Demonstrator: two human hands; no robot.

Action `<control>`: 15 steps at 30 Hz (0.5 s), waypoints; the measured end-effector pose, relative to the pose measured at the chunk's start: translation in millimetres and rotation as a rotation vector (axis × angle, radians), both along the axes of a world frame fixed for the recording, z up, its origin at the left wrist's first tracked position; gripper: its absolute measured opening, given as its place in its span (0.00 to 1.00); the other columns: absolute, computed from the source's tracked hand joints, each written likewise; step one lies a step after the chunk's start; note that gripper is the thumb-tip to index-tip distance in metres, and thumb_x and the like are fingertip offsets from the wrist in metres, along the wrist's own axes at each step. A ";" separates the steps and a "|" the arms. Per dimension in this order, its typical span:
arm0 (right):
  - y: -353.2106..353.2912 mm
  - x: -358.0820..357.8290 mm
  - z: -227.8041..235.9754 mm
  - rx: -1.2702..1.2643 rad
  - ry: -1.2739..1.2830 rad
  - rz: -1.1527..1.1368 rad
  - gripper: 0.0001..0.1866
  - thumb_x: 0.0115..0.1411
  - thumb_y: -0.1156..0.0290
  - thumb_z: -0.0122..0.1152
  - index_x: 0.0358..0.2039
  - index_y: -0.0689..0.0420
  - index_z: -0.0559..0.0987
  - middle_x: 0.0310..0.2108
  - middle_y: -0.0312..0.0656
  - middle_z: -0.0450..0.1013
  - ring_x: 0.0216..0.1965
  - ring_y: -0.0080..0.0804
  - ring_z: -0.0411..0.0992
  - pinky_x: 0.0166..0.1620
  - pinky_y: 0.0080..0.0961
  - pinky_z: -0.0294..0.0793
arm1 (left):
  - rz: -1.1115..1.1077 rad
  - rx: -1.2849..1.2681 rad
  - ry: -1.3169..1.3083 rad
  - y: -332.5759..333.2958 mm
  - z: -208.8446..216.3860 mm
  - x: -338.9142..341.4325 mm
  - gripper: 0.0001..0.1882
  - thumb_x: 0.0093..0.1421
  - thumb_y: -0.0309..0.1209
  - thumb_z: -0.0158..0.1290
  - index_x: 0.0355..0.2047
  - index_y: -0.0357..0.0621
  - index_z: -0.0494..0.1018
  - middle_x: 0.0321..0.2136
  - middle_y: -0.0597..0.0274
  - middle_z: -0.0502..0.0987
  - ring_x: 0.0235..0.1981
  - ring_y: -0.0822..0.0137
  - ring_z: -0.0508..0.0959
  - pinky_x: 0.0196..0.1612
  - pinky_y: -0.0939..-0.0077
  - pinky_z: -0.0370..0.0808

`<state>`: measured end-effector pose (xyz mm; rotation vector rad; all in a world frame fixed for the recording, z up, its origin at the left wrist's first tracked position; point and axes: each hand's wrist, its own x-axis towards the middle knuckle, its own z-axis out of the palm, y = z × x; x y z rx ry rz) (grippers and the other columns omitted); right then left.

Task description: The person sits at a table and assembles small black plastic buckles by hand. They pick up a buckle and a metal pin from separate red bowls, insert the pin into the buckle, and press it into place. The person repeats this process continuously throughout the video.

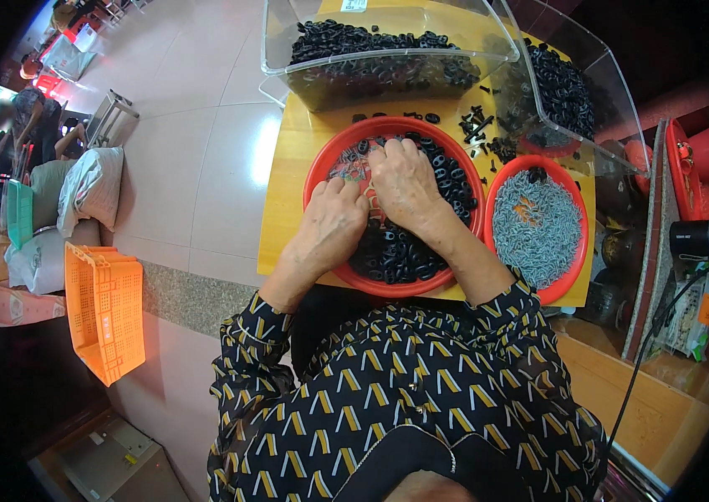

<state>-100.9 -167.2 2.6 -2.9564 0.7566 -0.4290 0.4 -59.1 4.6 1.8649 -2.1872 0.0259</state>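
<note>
Both of my hands are over a round red basin [473,171] on the yellow table. My left hand [328,224] has its fingers curled in, near the basin's left side. Close beside it, my right hand [406,186] is also closed, knuckles up. Whatever the fingertips pinch is hidden under the hands. Small black oval plastic parts with holes [400,258] fill the basin's near and right sides. Loose silvery screws [353,161] lie toward its far left. Right of it, a smaller red basin [582,255] holds a heap of silvery screws [530,230].
Two clear plastic bins [388,63] [614,92] with black parts stand at the table's far side. Loose black pieces [477,125] lie between bins and basins. On the left are an orange crate [108,309] and stuffed sacks [91,188]. A black cable [651,343] hangs at right.
</note>
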 end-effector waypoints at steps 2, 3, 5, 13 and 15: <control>-0.9 -1.4 -0.6 0.023 -0.041 -0.002 0.09 0.41 0.72 0.55 0.25 0.61 0.73 0.27 0.46 0.67 0.33 0.39 0.66 0.35 0.33 0.68 | 0.001 0.006 -0.047 -0.4 1.2 -2.3 0.04 0.40 0.25 0.48 0.19 0.39 0.68 0.23 0.56 0.67 0.29 0.59 0.68 0.32 0.70 0.63; -1.1 -2.3 0.1 0.037 -0.080 0.001 0.08 0.41 0.73 0.55 0.24 0.61 0.72 0.27 0.46 0.67 0.33 0.40 0.66 0.35 0.33 0.68 | 0.002 0.008 -0.046 0.1 1.2 -1.6 0.04 0.40 0.25 0.48 0.20 0.39 0.68 0.23 0.56 0.67 0.29 0.59 0.67 0.32 0.70 0.62; -1.5 -5.3 4.2 0.072 -0.155 0.013 0.07 0.41 0.74 0.55 0.24 0.61 0.71 0.27 0.47 0.67 0.33 0.42 0.66 0.35 0.34 0.67 | 0.011 -0.012 -0.023 0.3 -0.4 -0.3 0.05 0.40 0.25 0.48 0.20 0.38 0.67 0.23 0.56 0.66 0.29 0.59 0.67 0.32 0.69 0.62; 5.3 -32.9 24.4 0.702 -0.470 0.059 0.01 0.51 0.79 0.47 0.24 0.63 0.67 0.23 0.48 0.65 0.26 0.44 0.68 0.29 0.31 0.66 | 0.149 -0.187 0.555 5.9 -5.9 -0.7 0.03 0.51 0.19 0.46 0.27 0.36 0.64 0.24 0.55 0.67 0.27 0.58 0.69 0.31 0.68 0.67; 13.9 -35.7 23.6 0.875 -0.473 -0.009 0.03 0.50 0.78 0.46 0.26 0.64 0.65 0.24 0.54 0.66 0.29 0.51 0.67 0.31 0.38 0.65 | 0.185 -0.211 0.865 8.2 2.5 -10.2 0.05 0.52 0.18 0.46 0.31 0.36 0.65 0.24 0.57 0.68 0.26 0.63 0.70 0.31 0.74 0.67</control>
